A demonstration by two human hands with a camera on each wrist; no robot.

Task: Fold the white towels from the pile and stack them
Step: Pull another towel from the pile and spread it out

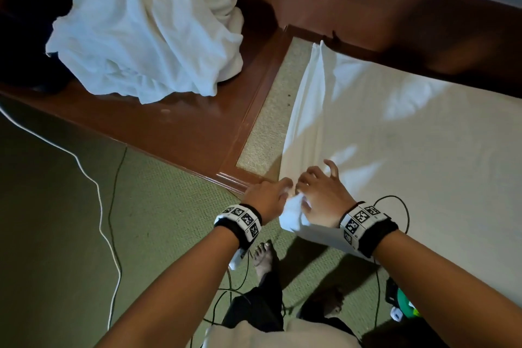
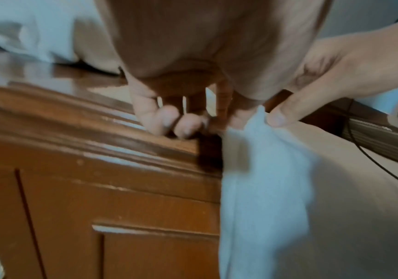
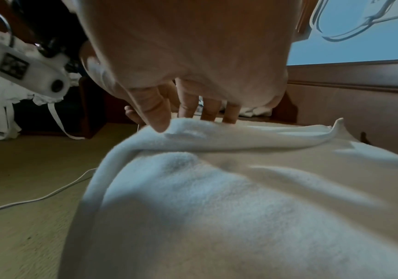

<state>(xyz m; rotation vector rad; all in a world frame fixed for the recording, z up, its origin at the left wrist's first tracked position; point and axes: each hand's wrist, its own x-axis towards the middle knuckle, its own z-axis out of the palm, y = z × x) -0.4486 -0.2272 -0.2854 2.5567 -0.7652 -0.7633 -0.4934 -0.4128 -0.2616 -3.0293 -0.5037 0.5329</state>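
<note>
Looks like early days: both hands, left hand (image 1: 267, 195) and right hand (image 1: 322, 195), have fingers pinching one spread towel (image 1: 395, 135) corner, the pile (image 1: 147, 31) untouched, no stack yet.

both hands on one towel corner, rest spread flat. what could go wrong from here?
1. Both hands, left hand and right hand, bunch the same corner of the towel; its far edge is already ridged, so a lift may fold it crooked.
2. The corner hangs over the wooden edge; the towel may drag onto the floor.
3. Cables lie around the feet: a trip risk.
</note>
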